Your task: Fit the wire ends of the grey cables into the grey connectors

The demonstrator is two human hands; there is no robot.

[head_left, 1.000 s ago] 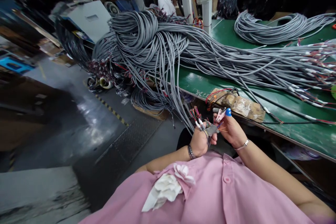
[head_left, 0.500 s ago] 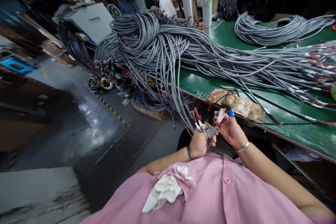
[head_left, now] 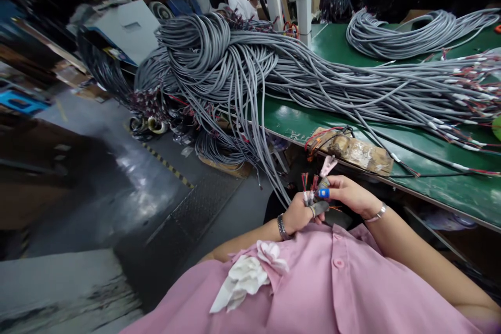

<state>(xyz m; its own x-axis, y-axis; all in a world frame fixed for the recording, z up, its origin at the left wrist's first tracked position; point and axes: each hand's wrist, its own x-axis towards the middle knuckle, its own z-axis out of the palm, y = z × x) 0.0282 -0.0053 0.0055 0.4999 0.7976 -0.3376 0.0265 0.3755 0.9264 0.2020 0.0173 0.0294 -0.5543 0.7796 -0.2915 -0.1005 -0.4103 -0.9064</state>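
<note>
My left hand (head_left: 300,214) is closed around the ends of several grey cables, low in front of my pink shirt. White-collared tips with red, green and other thin coloured wires (head_left: 305,181) stick up out of its grip. Close against it is my right hand (head_left: 352,197), thumb and fingers pinched together beside the cable ends. A blue cover (head_left: 323,193) wraps the right thumb. What lies between those fingertips is hidden. Fine orange wires (head_left: 335,208) poke out below them. Just above the right fingers, a pale pink clip (head_left: 327,166) shows near the bench edge.
Long grey cables (head_left: 313,75) lie heaped along the green bench (head_left: 284,117) and hang over its left end. A wrapped wooden block (head_left: 354,152) sits at the bench's front edge. Another coil (head_left: 415,39) lies behind. A person (head_left: 240,0) in white sits at the back.
My right hand has closed in on the left; its raised thumb has come down against the fingers. The wires in my left hand now point more upright. The view has shifted slightly.
</note>
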